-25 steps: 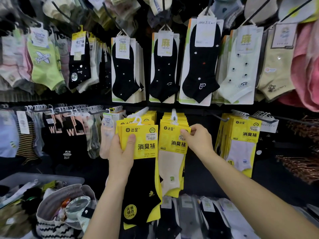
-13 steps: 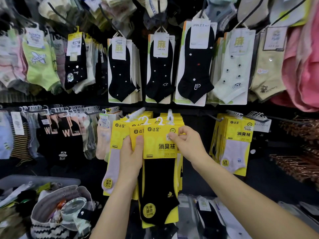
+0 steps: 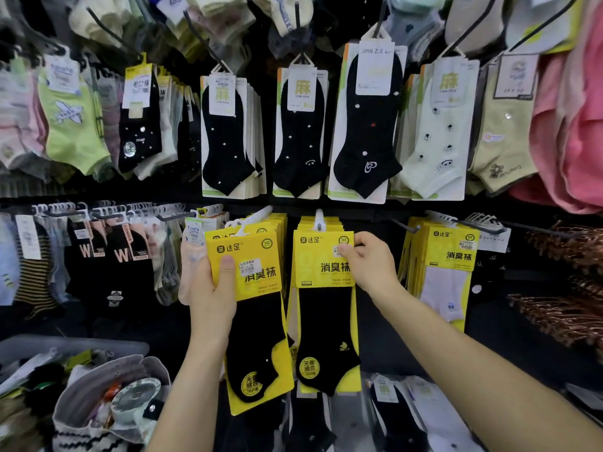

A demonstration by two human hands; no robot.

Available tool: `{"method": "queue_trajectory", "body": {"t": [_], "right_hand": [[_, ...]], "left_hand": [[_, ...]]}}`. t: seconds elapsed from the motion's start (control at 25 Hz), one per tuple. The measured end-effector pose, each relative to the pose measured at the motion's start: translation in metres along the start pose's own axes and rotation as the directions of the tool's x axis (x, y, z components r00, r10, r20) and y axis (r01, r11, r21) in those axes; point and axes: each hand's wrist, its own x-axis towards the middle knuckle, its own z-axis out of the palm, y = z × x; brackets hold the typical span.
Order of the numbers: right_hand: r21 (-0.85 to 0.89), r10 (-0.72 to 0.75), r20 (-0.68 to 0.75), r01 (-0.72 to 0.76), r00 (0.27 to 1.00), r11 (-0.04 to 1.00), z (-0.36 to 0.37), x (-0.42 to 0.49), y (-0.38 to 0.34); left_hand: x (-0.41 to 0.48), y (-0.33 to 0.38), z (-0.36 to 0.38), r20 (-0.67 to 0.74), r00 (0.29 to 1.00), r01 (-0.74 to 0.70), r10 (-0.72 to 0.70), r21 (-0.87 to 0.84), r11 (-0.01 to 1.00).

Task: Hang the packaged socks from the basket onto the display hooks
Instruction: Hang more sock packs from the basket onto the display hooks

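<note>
My left hand (image 3: 213, 290) grips a stack of yellow-carded black sock packs (image 3: 251, 321), thumb on the front card, just below a white display hook (image 3: 257, 215). My right hand (image 3: 370, 267) pinches the top right corner of another yellow-carded black sock pack (image 3: 326, 308), which hangs at the front of a stack on the middle white hook (image 3: 319, 220). A grey basket (image 3: 65, 345) with mixed socks sits at the lower left, mostly hidden by a bag.
A fabric bag (image 3: 107, 402) with a small fan stands at lower left. More yellow packs with white socks (image 3: 447, 272) hang to the right. Rows of carded socks fill the upper wall. Bare copper-coloured hooks (image 3: 567, 308) stick out at far right.
My right hand took a black sock pack from the left hand's stack, carried it right and set it on the middle hook over the cream socks. The left hand kept its stack.
</note>
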Motion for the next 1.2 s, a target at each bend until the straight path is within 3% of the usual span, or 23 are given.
{"method": "queue_trajectory", "body": {"t": [0.08,0.2,0.32,0.4,0.56,0.72,0.8,1.0,1.2], "right_hand": [[0.002,-0.071,0.04,0.071,0.997,0.997,0.001,-0.007,0.003],[0.187,-0.149,0.067,0.135,0.986,0.973,-0.004,-0.02,0.002],[0.334,-0.191,0.085,0.152,0.978,0.93,-0.012,-0.029,0.001],[0.343,-0.19,0.129,0.136,0.973,0.929,-0.012,-0.033,-0.001],[0.23,-0.111,0.058,0.095,0.992,0.969,-0.008,-0.036,-0.001],[0.347,0.041,0.189,-0.106,0.981,0.932,-0.018,-0.031,-0.004],[0.3,0.099,0.264,-0.179,0.96,0.937,-0.023,-0.026,-0.011],[0.261,0.05,0.274,-0.125,0.96,0.957,-0.027,-0.022,-0.017],[0.328,0.162,0.263,-0.246,0.951,0.912,-0.026,-0.018,-0.018]], "left_hand": [[0.002,-0.001,-0.005,-0.01,1.0,0.017,-0.017,0.005,1.0],[0.001,-0.001,-0.001,0.064,0.998,-0.008,0.003,0.079,0.997],[-0.002,-0.008,0.008,0.052,0.997,-0.061,0.053,0.159,0.985],[-0.006,-0.011,0.016,0.045,0.998,-0.048,0.043,0.131,0.99],[-0.016,-0.006,0.034,0.126,0.981,0.157,-0.15,-0.046,0.987],[-0.021,-0.007,0.04,0.129,0.987,0.084,-0.095,0.083,0.993],[-0.024,-0.01,0.041,0.167,0.983,0.056,-0.074,0.112,0.992],[-0.028,-0.011,0.048,0.143,0.989,0.025,-0.042,0.117,0.993],[-0.028,-0.013,0.051,0.138,0.989,0.042,-0.054,0.091,0.995]]}}
